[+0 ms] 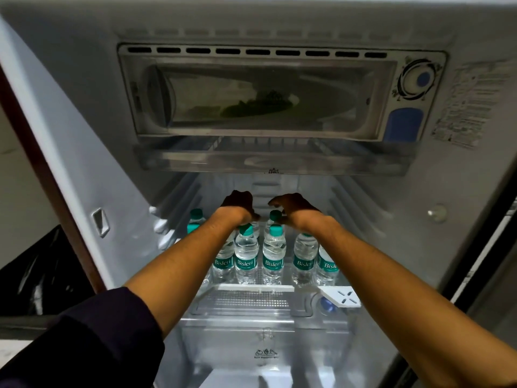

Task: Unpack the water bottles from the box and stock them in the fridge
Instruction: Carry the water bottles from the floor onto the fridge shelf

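Several clear water bottles (246, 256) with teal caps and teal labels stand in rows on the fridge shelf (256, 287). Both my bare forearms reach in over them toward the back row. My left hand (237, 203) is curled downward behind the front bottles, and whatever is under it is hidden by my wrist. My right hand (292, 205) hovers with fingers bent and apart over the cap of a back-row bottle (275, 215); its thumb lies beside that cap. The box is out of view.
Above the shelf sits the freezer compartment (260, 99) with a clear tray (274, 161) under it. A thermostat dial (419, 78) is at the upper right. Below the shelf is a clear crisper drawer (265, 345). A black bag (42, 270) lies left of the fridge.
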### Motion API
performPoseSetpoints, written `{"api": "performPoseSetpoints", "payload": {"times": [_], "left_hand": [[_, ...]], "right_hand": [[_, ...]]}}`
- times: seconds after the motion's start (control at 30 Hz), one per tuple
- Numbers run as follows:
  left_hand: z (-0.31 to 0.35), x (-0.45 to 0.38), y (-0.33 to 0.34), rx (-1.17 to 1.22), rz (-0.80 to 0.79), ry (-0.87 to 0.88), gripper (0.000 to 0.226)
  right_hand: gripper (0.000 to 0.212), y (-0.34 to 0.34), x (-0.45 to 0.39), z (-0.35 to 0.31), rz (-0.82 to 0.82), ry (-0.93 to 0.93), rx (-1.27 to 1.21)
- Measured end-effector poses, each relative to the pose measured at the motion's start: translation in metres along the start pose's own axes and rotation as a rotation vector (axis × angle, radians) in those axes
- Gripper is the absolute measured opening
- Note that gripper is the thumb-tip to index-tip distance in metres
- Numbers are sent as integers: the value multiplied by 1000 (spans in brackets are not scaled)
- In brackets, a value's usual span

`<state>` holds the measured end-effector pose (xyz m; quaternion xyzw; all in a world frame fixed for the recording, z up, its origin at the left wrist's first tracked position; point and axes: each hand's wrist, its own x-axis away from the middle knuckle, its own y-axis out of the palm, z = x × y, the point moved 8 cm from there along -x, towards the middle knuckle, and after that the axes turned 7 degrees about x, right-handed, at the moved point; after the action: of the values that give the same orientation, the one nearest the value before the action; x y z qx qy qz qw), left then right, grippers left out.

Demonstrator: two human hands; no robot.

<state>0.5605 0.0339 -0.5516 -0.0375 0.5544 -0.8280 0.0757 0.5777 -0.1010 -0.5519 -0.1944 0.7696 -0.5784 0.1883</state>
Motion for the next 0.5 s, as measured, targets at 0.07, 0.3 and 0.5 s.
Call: {"api": "performPoseSetpoints", "payload": {"times": [0.07,0.3,0.5], "left_hand": [[1,4,-2,-14,2,5,48],[15,33,-21,-125,160,76,42],[25,84,-33,-129,346,222,52]], "right_hand": [[49,-6,3,-1,17,-5,16],[42,-26,22,-3,170,46,164],[62,-30,57,-23,341,16,347]]}}
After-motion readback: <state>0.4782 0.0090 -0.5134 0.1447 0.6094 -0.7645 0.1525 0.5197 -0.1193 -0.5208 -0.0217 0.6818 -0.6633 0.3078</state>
